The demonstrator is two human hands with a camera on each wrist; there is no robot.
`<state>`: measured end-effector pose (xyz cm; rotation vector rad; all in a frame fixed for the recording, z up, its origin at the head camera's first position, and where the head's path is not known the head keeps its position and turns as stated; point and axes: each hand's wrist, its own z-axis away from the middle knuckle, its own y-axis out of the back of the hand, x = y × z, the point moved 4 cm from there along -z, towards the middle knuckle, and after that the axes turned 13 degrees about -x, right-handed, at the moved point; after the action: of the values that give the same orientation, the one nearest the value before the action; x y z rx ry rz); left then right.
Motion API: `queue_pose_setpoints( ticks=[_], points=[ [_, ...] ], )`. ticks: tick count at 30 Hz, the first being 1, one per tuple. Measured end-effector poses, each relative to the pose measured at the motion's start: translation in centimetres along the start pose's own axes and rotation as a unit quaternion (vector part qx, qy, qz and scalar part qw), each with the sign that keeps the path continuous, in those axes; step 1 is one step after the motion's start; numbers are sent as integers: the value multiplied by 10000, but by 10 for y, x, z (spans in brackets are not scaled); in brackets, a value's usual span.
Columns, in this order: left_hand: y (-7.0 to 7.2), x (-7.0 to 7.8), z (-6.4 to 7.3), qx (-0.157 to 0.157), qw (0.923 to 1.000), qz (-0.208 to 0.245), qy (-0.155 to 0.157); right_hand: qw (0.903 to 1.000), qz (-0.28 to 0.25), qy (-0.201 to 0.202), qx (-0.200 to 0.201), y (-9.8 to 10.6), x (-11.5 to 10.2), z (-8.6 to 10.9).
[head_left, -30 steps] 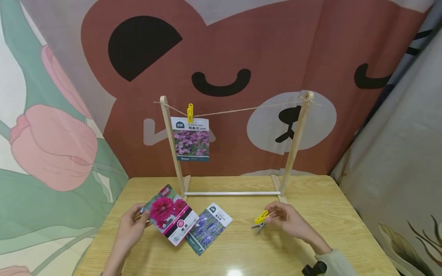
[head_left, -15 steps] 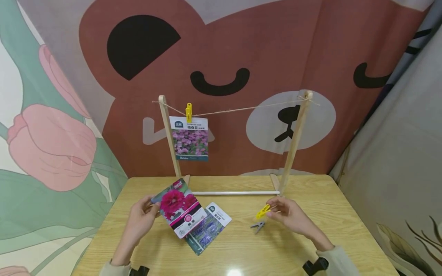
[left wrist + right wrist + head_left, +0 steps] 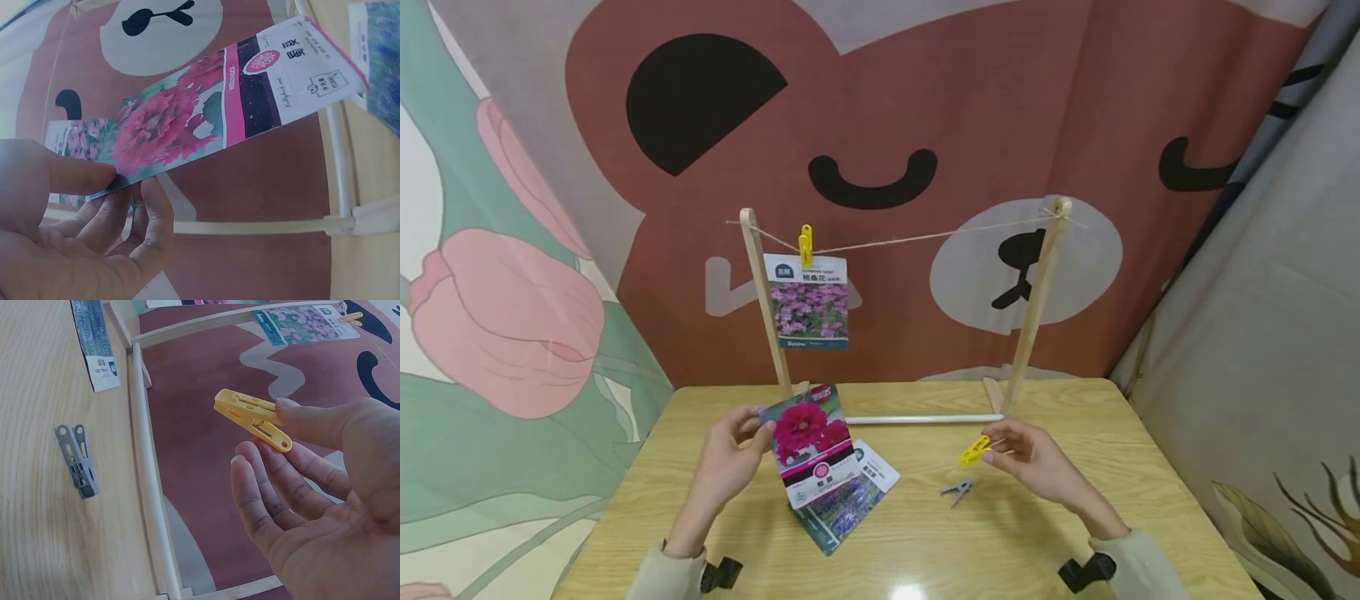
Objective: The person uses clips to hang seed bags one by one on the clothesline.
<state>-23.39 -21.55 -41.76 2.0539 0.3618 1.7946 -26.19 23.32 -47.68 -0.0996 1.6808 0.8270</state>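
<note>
My left hand [image 3: 731,457] pinches a seed packet with a magenta flower [image 3: 811,442] by its upper left edge, thumb on the front and fingers behind. The packet overlaps a second seed packet with purple-blue flowers [image 3: 857,496], which lies on the table. My right hand [image 3: 1036,467] pinches a yellow clothespin [image 3: 250,419] by its handle ends between thumb and fingers. Below that hand a grey clothespin [image 3: 957,490] lies on the wood. From the string [image 3: 917,242] hangs a packet with pink flowers [image 3: 808,308], held by another yellow clothespin [image 3: 806,246].
A wooden frame stands at the back of the table [image 3: 925,542], with a left post [image 3: 765,308], a right post [image 3: 1033,317] and a white bottom bar [image 3: 917,420]. Behind it hangs a printed curtain [image 3: 895,342].
My left hand has carried the magenta-flower packet right and slightly up, turning it more upright. My right hand has lifted the yellow clothespin slightly, away from the grey one.
</note>
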Motion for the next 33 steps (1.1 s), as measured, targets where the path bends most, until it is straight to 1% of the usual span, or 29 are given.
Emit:
queue_pose_setpoints(
  ticks=[6, 9, 13, 17, 20, 25, 29, 33],
  points=[
    [-6, 14, -6, -99, 9997, 130, -177, 9999, 79, 97, 29, 3, -6, -1],
    [-9, 20, -10, -142, 9993, 162, -317, 9999, 108, 55, 73, 4, -9, -1],
    [-11, 28, -17, -131, 9980, 47, -612, 9999, 109, -23, 117, 7, -12, 0],
    [-12, 35, -23, -116, 9965, -119, -817, 9999, 93, 57, 102, 9, -16, 1],
    [-13, 39, -27, -129, 9962, -110, -852, 9997, 133, 174, 104, 11, -20, 0],
    [-15, 45, -33, -202, 9962, 47, -840, 9990, 224, 373, 128, 14, -29, -4],
    [-17, 51, -38, -302, 9956, 71, -882, 9985, 306, 413, 191, 17, -36, -6],
    [-20, 56, -42, -344, 9951, -6, -928, 9979, 404, 451, 250, 21, -44, -6]
  ],
)
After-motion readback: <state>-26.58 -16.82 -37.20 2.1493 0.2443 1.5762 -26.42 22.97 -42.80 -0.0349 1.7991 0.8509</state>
